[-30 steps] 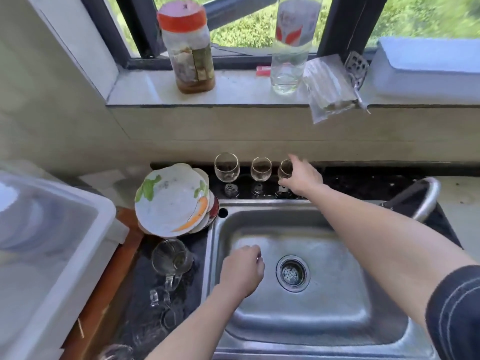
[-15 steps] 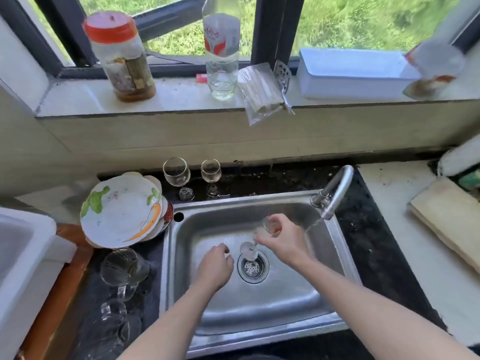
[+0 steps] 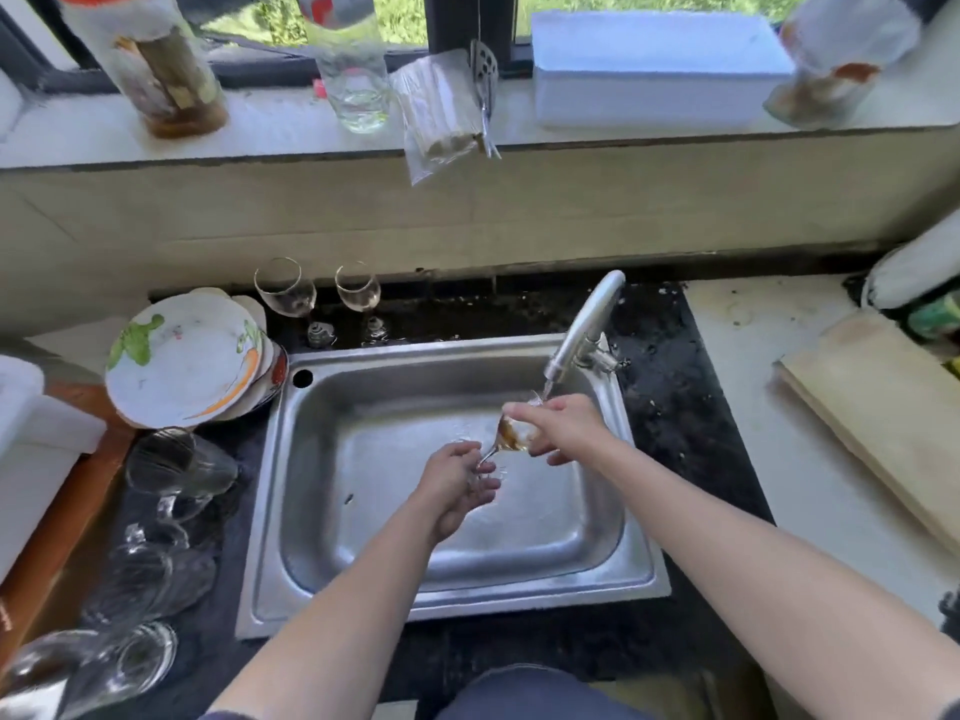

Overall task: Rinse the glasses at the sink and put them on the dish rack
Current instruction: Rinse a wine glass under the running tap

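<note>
Stemmed wine glass (image 3: 511,438) tilted over the steel sink (image 3: 363,522), bowl up under the tap's spout at the right rear corner, stem slanting down and left; brownish residue inside the bowl. Two more stemmed glasses, left one (image 3: 287,293) and right one (image 3: 358,292), upright side by side on the dark counter behind the sink's rear edge, toward its left corner. Both clear, faintly clouded at the bottom.

Over the sink (image 3: 363,589), the right hand (image 3: 563,428) gripped a wine glass (image 3: 511,436) (tilted under the faucet (image 3: 582,330)) while the left hand (image 3: 457,485) held its base.
</note>
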A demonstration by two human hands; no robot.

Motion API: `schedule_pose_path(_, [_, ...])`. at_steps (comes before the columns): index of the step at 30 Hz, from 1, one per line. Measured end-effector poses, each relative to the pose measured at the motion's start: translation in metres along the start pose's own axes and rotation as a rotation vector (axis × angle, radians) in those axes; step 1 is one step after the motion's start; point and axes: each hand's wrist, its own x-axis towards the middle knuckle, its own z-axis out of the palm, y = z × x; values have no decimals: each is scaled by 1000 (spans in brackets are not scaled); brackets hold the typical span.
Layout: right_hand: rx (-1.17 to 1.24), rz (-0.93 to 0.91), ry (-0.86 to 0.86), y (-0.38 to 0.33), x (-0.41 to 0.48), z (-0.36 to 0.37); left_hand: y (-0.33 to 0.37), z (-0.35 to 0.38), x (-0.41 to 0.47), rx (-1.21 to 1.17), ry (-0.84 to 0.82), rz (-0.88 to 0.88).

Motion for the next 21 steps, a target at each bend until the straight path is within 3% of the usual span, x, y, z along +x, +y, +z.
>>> schedule_pose_path(4, [6,-139,-216,4,1,-20,-12,9,-3,47,41,-29])
schedule_pose_path(9, [-118,-171,-162,-1,-3,-27,-16,16,-8,-66,157,42])
schedule_pose_path(13, [-35,-204,-352,-5,-9,-31,-19,13,-14,43,144,-52])
schedule_pose_path(21, [-73,-167,-244,-11,-5,-35,-9,21,-6,-57,181,87])
